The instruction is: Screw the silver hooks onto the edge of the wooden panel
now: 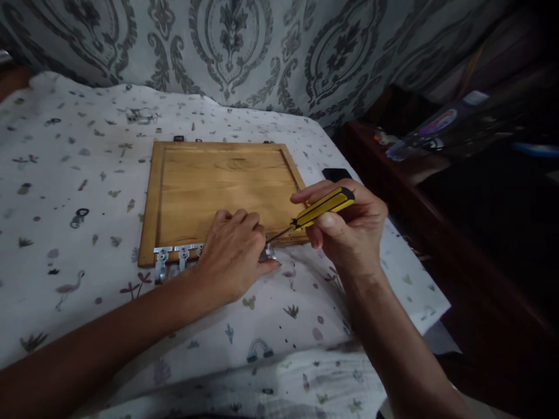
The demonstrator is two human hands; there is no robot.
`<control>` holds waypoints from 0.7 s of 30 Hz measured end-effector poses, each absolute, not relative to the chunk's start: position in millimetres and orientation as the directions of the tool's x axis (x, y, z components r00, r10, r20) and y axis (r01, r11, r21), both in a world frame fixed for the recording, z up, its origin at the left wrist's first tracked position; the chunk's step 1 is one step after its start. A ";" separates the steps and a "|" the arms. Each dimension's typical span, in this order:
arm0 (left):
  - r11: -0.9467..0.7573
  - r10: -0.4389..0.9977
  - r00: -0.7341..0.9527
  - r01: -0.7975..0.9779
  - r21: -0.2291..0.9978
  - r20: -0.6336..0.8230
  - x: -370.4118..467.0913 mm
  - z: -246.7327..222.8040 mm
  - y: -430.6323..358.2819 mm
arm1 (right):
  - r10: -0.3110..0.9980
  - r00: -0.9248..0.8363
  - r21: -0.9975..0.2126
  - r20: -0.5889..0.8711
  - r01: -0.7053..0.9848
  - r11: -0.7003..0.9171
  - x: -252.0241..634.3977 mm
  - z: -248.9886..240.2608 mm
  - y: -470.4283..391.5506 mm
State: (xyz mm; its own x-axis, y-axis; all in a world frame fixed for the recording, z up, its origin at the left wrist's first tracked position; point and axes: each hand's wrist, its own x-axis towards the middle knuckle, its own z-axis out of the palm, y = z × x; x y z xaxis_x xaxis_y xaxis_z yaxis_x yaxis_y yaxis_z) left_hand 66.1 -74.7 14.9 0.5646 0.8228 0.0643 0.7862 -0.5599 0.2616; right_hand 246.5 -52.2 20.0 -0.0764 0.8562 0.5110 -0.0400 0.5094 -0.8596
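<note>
A framed wooden panel (222, 186) lies flat on a patterned white cloth. Metal hinge-like brackets (184, 254) sit in a row along its near edge. My left hand (233, 253) rests over that edge, its fingers curled against a metal bracket (269, 251) at the right end of the row; what the fingertips hold is partly hidden. My right hand (349, 227) grips a yellow and black screwdriver (325, 208), its shaft slanting down left to that bracket. The tip's exact contact is too small to tell.
A dark flat object (336, 174) lies beyond my right hand. A clear plastic bottle (437, 125) stands tilted at the right, by a dark red wooden edge (419, 215). Patterned grey fabric (231, 52) rises behind the cloth.
</note>
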 end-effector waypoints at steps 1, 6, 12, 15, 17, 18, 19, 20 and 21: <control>-0.561 0.823 0.564 0.786 0.261 0.068 66.1 14.6 -74.9 | 0.861 -0.075 -0.864 0.503 -0.045 0.501 246.5 20.0 -51.5; -0.571 0.819 0.565 0.785 0.240 0.099 65.7 12.4 -74.4 | 0.879 -0.134 -0.889 0.458 -0.092 0.449 250.9 17.4 -49.9; -0.565 0.820 0.567 0.785 0.254 0.072 65.7 15.0 -73.7 | 0.895 -0.148 -0.907 0.421 -0.059 0.417 251.5 17.8 -52.4; -0.550 0.828 0.558 0.793 0.261 0.050 66.1 16.8 -73.9 | 0.878 -0.138 -0.888 0.459 -0.083 0.452 249.9 20.3 -51.8; -0.551 0.828 0.558 0.793 0.261 0.055 66.1 17.0 -73.8 | 0.875 -0.152 -0.888 0.459 -0.120 0.444 250.1 20.7 -50.8; -0.555 0.826 0.560 0.790 0.261 0.060 66.0 16.8 -73.8 | 0.875 -0.165 -0.889 0.454 -0.140 0.435 250.6 20.3 -50.3; -0.559 0.824 0.563 0.787 0.260 0.065 65.9 16.3 -73.7 | 0.875 -0.179 -0.891 0.450 -0.157 0.426 251.3 19.5 -49.9; -0.562 0.822 0.566 0.786 0.257 0.069 65.8 15.7 -73.7 | 0.875 -0.189 -0.892 0.446 -0.170 0.418 251.9 18.7 -49.5; -0.566 0.820 0.568 0.785 0.251 0.074 65.6 15.0 -73.7 | 0.877 -0.197 -0.895 0.438 -0.179 0.407 252.4 17.9 -49.3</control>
